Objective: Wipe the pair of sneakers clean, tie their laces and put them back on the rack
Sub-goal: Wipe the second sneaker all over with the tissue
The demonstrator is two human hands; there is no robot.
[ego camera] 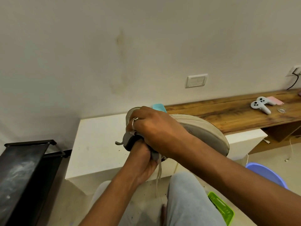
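I hold a grey sneaker [205, 132] on its side in front of me, its pale sole facing up and to the right. My left hand [143, 162] grips the dark upper from below. My right hand [151, 126], with a ring on one finger, curls over the sneaker's left end and pinches a small white cloth [132, 132] against it; only a scrap of cloth shows under the fingers. Pale laces [158, 173] hang loose below my left hand. The second sneaker is not in view.
A black metal rack [24, 168] stands at the left. A white cabinet [97, 144] is right behind the sneaker, with a wooden shelf [228, 115] holding a game controller [260, 106]. A purple basin [267, 175] and a green basket [223, 207] sit on the floor beside my knees.
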